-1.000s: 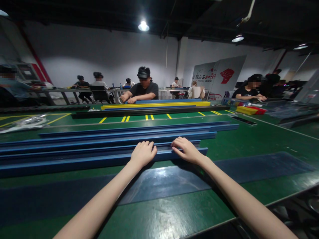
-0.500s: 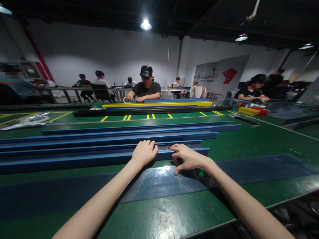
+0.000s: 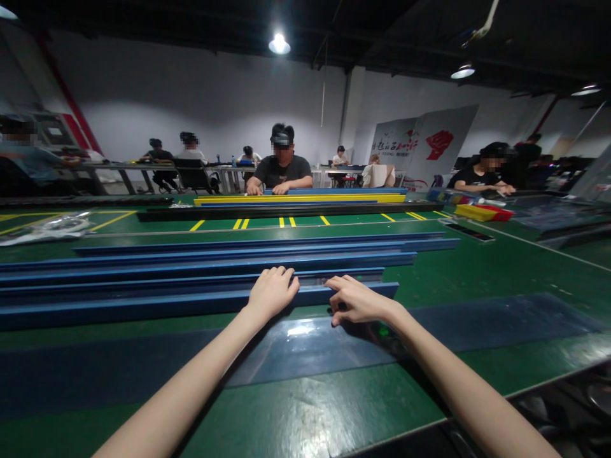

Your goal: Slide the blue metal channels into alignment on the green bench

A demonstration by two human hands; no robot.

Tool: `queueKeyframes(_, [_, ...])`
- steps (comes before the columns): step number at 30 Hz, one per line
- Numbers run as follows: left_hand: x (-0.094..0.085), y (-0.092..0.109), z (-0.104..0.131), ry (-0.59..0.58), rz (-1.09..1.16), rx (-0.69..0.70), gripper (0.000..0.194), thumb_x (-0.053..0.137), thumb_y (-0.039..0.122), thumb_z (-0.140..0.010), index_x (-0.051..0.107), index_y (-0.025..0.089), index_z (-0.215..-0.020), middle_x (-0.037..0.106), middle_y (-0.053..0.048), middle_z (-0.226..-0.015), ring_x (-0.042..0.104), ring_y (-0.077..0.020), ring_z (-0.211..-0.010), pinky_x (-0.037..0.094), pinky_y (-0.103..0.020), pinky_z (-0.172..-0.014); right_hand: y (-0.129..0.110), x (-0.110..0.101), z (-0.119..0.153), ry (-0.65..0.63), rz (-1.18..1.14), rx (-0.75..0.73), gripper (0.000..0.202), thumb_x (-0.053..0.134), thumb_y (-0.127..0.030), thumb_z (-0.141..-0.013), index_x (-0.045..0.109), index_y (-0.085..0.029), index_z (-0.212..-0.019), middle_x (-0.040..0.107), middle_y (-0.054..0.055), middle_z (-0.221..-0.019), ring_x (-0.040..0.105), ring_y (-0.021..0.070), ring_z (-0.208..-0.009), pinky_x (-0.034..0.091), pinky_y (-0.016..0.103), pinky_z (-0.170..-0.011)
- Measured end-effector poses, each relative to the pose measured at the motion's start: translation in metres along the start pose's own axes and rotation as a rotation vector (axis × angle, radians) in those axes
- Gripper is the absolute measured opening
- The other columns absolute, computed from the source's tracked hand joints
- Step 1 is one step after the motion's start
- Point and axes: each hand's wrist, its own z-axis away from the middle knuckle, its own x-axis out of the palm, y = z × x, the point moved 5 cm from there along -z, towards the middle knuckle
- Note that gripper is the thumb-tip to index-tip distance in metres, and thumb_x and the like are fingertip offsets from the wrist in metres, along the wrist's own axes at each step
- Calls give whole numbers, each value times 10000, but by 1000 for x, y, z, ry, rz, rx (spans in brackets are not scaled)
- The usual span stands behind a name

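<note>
The nearest blue channel profile [image 3: 191, 303] lies lengthwise on the green table in front of me. My left hand [image 3: 273, 291] is bent over this profile, fingers together and curled past its near wall, with the thumb along the near side. To its right, my right hand [image 3: 356, 298] hovers at the same profile with fingers curved and thumb apart from them; the index fingertip reaches to the channel's inside. A small clear patch seems to lie in the channel between my hands. Below them a flat, glossy transparent strip [image 3: 305, 350] lies along the table.
More blue profiles [image 3: 286, 243] lie behind. Farther back are a yellow profile [image 3: 300, 199], a black profile [image 3: 286, 212], a dark flat device [image 3: 470, 231], a yellow-and-red tray [image 3: 482, 212] and a clear plastic bag [image 3: 52, 227]. A co-worker [image 3: 281, 168] sits opposite; others sit around the room.
My right thumb has drawn up closer to its fingers. My left hand stays on the profile, and the view has shifted slightly. The co-worker opposite no longer shows the white ring held before.
</note>
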Motion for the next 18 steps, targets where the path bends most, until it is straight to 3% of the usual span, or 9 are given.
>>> queueKeyframes(9, [-14, -3, 1, 42, 213, 6, 294, 324, 265, -864, 571, 181, -1001, 591, -48, -1029, 519, -183, -972, 365, -326, -824, 1, -6, 0, 87, -107, 11, 207, 534, -336, -771, 636, -172, -695, 558, 63, -1032, 512, 179, -934, 355, 301, -807])
queueKeyframes(13, [-34, 5, 2, 110, 274, 35, 266, 346, 267, -859, 574, 182, -967, 596, -39, -997, 517, -184, -963, 374, -336, -820, 4, -20, 3, 241, -225, 10, 201, 444, -264, -825, 606, -156, -774, 594, 68, -971, 533, 151, -888, 375, 256, -784])
queueKeyframes(18, [-58, 28, 9, 235, 286, 166, 263, 367, 266, -852, 557, 170, -1006, 586, -52, -1012, 504, -183, -973, 370, -343, -842, 20, -34, 10, 469, -70, 234, 181, 411, -265, -841, 563, -182, -789, 620, 33, -783, 539, 148, -743, 353, 247, -677])
